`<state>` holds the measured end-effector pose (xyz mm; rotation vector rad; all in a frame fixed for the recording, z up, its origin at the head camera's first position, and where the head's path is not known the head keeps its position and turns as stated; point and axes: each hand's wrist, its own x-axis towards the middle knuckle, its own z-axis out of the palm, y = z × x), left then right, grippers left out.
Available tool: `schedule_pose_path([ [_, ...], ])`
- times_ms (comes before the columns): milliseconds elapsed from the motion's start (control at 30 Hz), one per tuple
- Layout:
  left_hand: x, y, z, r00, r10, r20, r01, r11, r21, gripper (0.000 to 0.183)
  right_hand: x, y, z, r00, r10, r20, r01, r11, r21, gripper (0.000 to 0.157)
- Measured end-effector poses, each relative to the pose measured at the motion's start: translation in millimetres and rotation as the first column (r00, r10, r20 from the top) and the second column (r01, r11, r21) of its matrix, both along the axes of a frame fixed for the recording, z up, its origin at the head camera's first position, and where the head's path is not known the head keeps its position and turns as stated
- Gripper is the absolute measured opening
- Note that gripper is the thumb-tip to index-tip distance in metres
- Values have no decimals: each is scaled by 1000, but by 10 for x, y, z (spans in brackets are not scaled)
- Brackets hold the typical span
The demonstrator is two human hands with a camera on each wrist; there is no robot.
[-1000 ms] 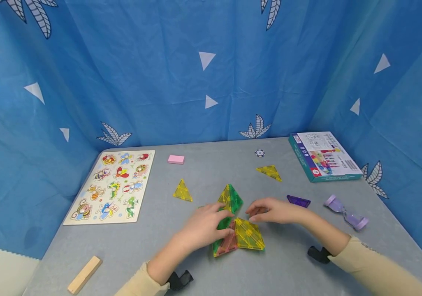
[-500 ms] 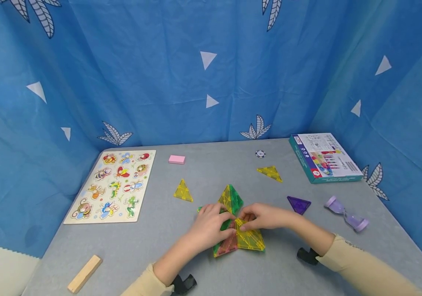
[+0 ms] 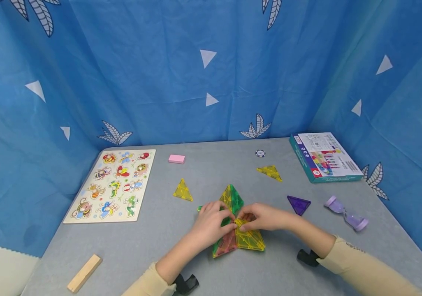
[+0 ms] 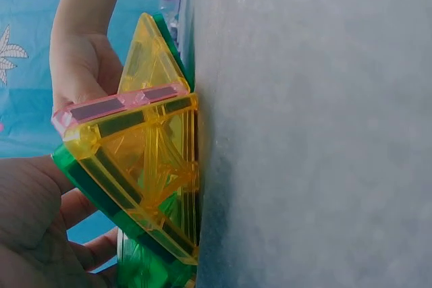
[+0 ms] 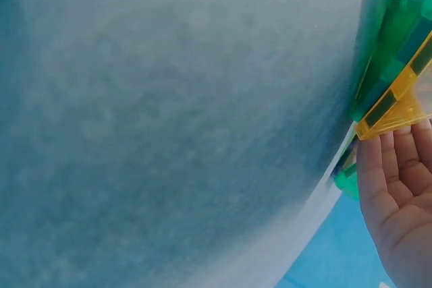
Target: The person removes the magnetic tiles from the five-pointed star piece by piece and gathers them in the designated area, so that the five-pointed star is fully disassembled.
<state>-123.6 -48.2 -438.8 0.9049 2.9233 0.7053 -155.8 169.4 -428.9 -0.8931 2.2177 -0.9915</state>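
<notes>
Triangular magnetic tiles stand joined in leaning, pointed clusters mid-table. My left hand (image 3: 209,224) grips the left cluster near its top, its thumb by the pink tile (image 3: 226,244) and its fingers over the green side. In the left wrist view, its fingers reach behind a green tile (image 4: 101,190) and a yellow tile (image 4: 152,160). My right hand (image 3: 263,217) pinches the top of the front yellow tile (image 3: 249,240), thumb on its face; the right wrist view shows fingertips at a yellow tile's edge (image 5: 388,116). Behind both hands stands a yellow-and-green pyramid (image 3: 232,198).
Loose yellow tiles lie at back left (image 3: 183,190) and back right (image 3: 270,172). A purple tile (image 3: 299,204) and an hourglass (image 3: 346,213) lie right, below a box (image 3: 325,158). An animal puzzle board (image 3: 112,185), pink block (image 3: 176,159) and wooden block (image 3: 84,273) are left.
My right hand has moved left from beside the tiles to the top of the front yellow tile. The purple tile, partly hidden before, now shows whole. My left hand stays nearly in place.
</notes>
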Motion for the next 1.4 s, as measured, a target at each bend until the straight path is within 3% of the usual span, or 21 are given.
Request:
schedule_pose_path([
  [367, -20, 10, -23, 999, 1, 35, -3, 999, 53, 13, 36, -26, 58, 1000, -10, -18, 10, 1000, 16, 18],
  [833, -71, -30, 3, 985, -52, 164, 23, 985, 173, 8, 23, 23, 108, 1000, 1, 3, -1, 999, -44, 11],
  [1033, -84, -57, 19, 975, -71, 210, 30, 981, 193, 7, -21, 171, 118, 999, -3, 55, 6, 999, -53, 7],
  [1400, -106, -98, 32, 971, -103, 214, 57, 975, 213, 7, -114, 569, 182, 994, -61, 94, 61, 998, -7, 11],
])
